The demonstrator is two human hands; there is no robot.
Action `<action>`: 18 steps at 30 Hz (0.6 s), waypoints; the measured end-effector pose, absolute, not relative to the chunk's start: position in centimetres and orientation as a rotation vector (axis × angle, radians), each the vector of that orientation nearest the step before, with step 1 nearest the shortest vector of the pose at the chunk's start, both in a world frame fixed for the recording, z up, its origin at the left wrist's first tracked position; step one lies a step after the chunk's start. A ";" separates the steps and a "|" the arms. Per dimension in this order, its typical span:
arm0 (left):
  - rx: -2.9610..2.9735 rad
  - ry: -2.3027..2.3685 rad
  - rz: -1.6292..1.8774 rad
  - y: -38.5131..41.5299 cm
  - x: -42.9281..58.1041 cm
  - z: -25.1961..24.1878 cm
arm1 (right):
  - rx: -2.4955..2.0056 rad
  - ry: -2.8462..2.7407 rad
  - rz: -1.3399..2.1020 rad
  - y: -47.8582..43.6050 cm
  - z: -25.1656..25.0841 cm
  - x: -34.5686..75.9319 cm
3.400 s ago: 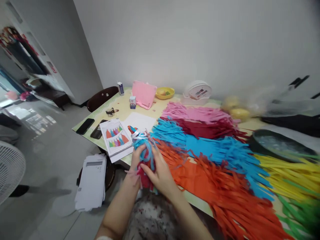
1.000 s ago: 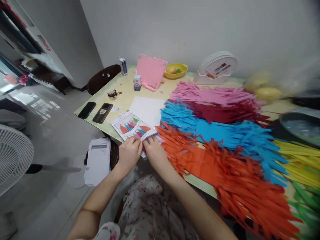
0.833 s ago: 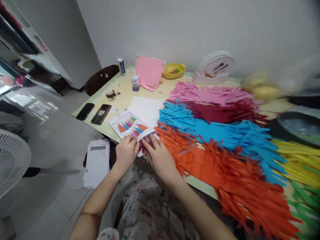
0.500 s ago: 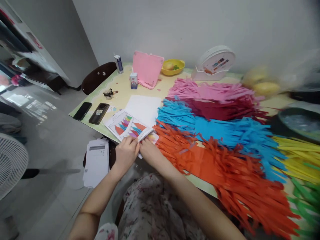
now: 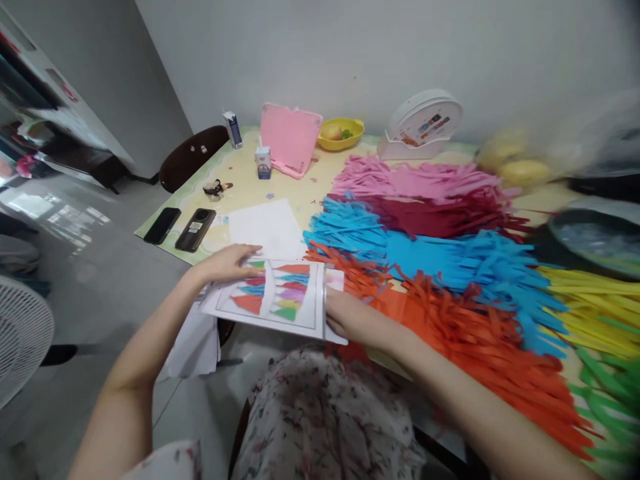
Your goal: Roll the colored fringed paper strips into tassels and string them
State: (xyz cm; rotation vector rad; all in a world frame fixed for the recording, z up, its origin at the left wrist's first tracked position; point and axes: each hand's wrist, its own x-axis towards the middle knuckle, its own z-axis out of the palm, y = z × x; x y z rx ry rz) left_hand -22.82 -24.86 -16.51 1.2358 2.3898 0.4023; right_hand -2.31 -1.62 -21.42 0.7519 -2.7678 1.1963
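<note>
A white sheet with printed colourful tassel pictures lies over the table's front edge, its right side folded up. My left hand rests on its upper left part, fingers apart. At the sheet's right edge is my right hand, its fingers partly hidden behind the fold, so its grip does not show. Behind the sheet is a blank white paper. Orange fringed paper spreads out beside my right hand, with blue fringed paper beyond it.
Two phones lie at the table's left. Behind stand a small carton, a pink tablet case, a yellow fruit bowl and a plate holder. Pink, dark red, yellow and green fringes lie right. A fan stands left.
The printed sheet has turned and come nearer, its pictures more visible. My left hand has moved left and opened over it; my right hand has shifted right to its edge.
</note>
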 end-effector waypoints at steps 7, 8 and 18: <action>1.174 1.878 0.576 -22.5 -18.8 -12.8 | 0.512 -2.669 1.542 0.3 -15.1 2.3; 1.173 1.884 0.600 -22.2 -18.1 -12.5 | 0.434 -2.640 1.588 0.4 -14.5 2.7; 1.081 1.938 0.601 -20.2 -10.1 -14.9 | 0.682 -2.890 1.960 2.7 -15.1 5.5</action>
